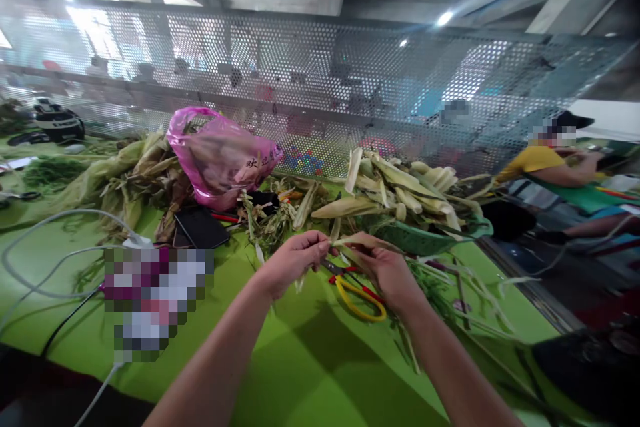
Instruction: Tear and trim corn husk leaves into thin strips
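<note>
Between my two hands, above the green table (320,347), a pale strip of corn husk (363,241) is held. My left hand (297,259) pinches its left end between thumb and fingertips. On the other side my right hand (393,273) has its fingers closed around the strip's wider part. Scissors (357,297) with yellow and red handles lie on the table just beneath, partly hidden by my right hand. Right behind my hands is a green basket (425,237) heaped with dry corn husks (400,193).
A pink plastic bag (215,153) stands beside piled husks (140,180). A dark phone (203,227) lies in front of it. White cables (55,213) cross the left side. Loose stalks (475,307) lie at right. A person in yellow (543,159) sits beyond the table's right edge.
</note>
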`<state>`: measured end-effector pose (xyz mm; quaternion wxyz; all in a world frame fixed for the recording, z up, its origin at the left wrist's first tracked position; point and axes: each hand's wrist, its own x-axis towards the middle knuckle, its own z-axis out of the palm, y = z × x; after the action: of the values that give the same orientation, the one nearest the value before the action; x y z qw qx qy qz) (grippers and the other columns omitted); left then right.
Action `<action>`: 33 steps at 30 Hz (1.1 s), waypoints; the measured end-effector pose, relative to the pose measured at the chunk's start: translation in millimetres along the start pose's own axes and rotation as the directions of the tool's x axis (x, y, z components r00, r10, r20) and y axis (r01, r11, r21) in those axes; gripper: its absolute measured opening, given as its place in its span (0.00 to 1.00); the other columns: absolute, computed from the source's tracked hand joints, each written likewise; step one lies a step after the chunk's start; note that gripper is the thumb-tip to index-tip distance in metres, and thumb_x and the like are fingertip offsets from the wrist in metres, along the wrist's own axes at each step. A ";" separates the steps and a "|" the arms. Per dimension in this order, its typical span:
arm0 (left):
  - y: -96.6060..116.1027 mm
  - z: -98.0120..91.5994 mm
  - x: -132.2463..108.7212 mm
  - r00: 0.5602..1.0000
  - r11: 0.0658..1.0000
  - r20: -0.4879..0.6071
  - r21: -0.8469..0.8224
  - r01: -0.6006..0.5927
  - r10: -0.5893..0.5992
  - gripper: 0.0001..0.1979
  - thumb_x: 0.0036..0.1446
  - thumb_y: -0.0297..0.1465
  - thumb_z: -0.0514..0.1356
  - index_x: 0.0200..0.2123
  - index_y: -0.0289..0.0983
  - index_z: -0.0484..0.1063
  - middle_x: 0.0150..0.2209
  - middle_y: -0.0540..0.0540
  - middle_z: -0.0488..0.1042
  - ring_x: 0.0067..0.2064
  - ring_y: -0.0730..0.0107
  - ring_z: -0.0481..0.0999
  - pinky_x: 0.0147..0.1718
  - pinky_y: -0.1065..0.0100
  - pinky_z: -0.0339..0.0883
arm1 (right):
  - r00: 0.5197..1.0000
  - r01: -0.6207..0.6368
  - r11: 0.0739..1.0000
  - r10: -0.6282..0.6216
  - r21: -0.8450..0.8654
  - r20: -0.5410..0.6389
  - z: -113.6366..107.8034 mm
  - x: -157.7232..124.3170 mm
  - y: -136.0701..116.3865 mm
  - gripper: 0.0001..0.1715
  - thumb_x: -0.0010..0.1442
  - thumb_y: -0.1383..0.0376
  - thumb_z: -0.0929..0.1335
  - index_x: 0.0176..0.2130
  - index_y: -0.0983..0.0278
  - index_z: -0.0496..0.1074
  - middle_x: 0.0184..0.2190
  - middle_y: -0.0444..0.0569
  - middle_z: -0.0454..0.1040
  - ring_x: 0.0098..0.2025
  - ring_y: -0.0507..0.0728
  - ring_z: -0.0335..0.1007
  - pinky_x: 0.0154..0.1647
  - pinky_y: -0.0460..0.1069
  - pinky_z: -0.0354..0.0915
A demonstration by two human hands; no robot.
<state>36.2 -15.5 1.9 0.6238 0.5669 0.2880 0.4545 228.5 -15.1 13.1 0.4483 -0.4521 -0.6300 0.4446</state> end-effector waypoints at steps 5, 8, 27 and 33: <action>-0.7 1.2 1.2 0.997 0.983 -0.077 -0.181 -0.009 -0.005 0.15 0.52 0.40 0.63 0.31 0.34 0.69 0.27 0.52 0.63 0.26 0.79 0.59 0.28 0.74 0.54 | 0.997 -0.070 0.992 0.074 0.109 -0.029 22.5 -5.2 1.4 0.18 0.47 0.53 0.75 0.34 0.62 0.78 0.27 0.44 0.74 0.24 0.50 0.61 0.23 0.45 0.59; -2.1 0.7 4.1 0.985 0.992 -0.172 -0.121 -0.031 0.010 0.14 0.53 0.41 0.61 0.31 0.35 0.67 0.26 0.52 0.63 0.26 0.78 0.57 0.28 0.74 0.52 | 0.994 -0.072 0.975 0.087 0.209 -0.067 33.0 -5.9 5.1 0.16 0.46 0.55 0.75 0.35 0.60 0.79 0.31 0.46 0.77 0.29 0.54 0.69 0.28 0.47 0.65; -6.5 -5.1 2.6 0.950 0.721 0.003 0.650 -0.239 0.312 0.10 0.58 0.29 0.53 0.30 0.39 0.74 0.30 0.46 0.70 0.34 0.68 0.66 0.36 0.70 0.55 | 0.931 0.329 0.760 -0.359 -0.560 0.059 10.6 -18.3 -15.2 0.14 0.63 0.58 0.63 0.39 0.57 0.78 0.36 0.48 0.80 0.38 0.59 0.75 0.42 0.51 0.67; 1.3 5.6 -1.4 0.982 0.964 0.180 0.246 -0.106 0.062 0.08 0.55 0.35 0.60 0.31 0.37 0.74 0.31 0.47 0.71 0.33 0.70 0.67 0.37 0.71 0.59 | 0.969 0.173 0.911 -0.226 -0.374 -0.101 -5.6 -4.0 -10.2 0.13 0.58 0.56 0.67 0.35 0.60 0.78 0.35 0.47 0.79 0.39 0.59 0.74 0.44 0.51 0.66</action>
<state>40.1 -19.3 4.0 0.5483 0.6907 0.2650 0.3899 233.0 -20.2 23.5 0.4439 -0.4906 -0.7107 0.2393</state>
